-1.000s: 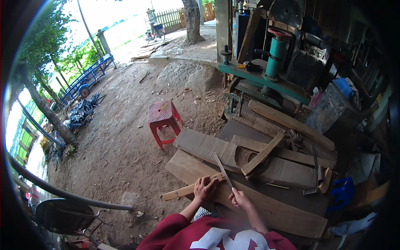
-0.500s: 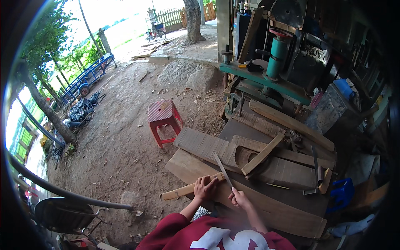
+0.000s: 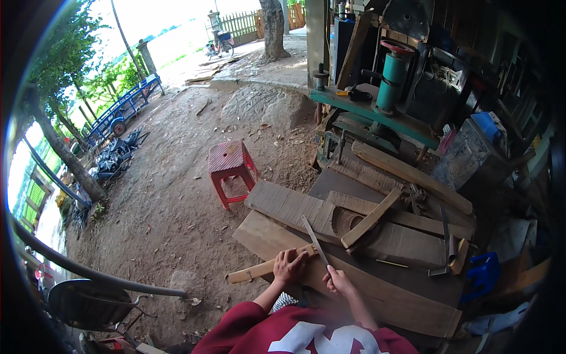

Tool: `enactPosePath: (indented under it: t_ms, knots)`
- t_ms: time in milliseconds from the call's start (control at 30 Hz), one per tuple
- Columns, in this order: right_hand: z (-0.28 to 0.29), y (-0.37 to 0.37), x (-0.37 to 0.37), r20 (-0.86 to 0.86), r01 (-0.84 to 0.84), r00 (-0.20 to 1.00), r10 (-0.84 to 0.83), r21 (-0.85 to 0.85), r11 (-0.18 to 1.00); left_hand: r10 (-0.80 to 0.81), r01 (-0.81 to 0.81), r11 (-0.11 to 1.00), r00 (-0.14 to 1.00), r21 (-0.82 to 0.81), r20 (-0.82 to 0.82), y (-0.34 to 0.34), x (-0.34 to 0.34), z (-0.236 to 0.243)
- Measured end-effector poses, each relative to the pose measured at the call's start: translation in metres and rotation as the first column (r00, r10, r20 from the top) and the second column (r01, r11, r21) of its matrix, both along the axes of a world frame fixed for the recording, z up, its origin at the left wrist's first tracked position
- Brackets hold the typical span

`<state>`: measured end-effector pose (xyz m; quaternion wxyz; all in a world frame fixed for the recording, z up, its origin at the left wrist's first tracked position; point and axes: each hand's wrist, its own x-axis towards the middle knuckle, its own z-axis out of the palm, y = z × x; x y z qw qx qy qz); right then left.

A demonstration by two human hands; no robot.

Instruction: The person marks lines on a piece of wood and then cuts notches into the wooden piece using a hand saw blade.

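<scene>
My left hand [image 3: 290, 265] is closed round a narrow wooden strip [image 3: 252, 272], pressing it down over the edge of a wide plank [image 3: 389, 295]. The strip's left end juts out past the plank over the ground. My right hand [image 3: 338, 279] grips the near end of a hand saw [image 3: 312, 232] with a thin, pale, straight blade. The blade lies across the strip's right end, just beside my left fingers, its tip pointing away from me. Its teeth are too small to make out.
Rough boards [image 3: 295, 202] and a loose wooden bar [image 3: 372, 217] lie beyond the plank. To the right is a metal square [image 3: 446, 236]. A red stool [image 3: 229, 165] stands on the dirt ahead. A green machine [image 3: 390, 82] stands at the far right, a blue plastic item [image 3: 484, 274] lower down.
Almost nothing differs; both hands, the saw and the strip keep their places. The whole view has shifted very slightly.
</scene>
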<state>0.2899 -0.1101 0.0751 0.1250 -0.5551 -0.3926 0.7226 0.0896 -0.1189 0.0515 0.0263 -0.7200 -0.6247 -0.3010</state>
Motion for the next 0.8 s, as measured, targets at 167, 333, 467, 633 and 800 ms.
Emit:
enactPosePath:
  t_ms: [167,333,467,633,800]
  knots:
    - [0.0,0.0,0.001,0.004,-0.003,1.0,0.003,0.004,1.0,-0.007,0.007,1.0,1.0,0.018,0.01,0.0,0.001,-0.001]
    - [0.0,0.001,0.001,0.01,-0.019,1.0,0.019,0.005,1.0,-0.005,0.005,1.0,1.0,0.022,-0.004,-0.001,0.0,-0.001]
    - [-0.002,0.003,-0.002,-0.001,-0.032,0.999,0.032,0.0,0.999,0.011,-0.011,1.0,1.0,-0.001,0.007,-0.002,-0.003,0.0]
    - [0.003,0.0,0.001,-0.004,0.021,1.0,-0.021,0.015,1.0,-0.045,0.045,0.999,0.999,0.018,-0.001,0.005,0.001,0.001]
    - [-0.015,-0.007,-0.007,-0.036,0.085,0.996,-0.082,0.092,0.992,-0.022,0.024,0.999,0.998,0.034,-0.053,0.004,0.0,-0.013]
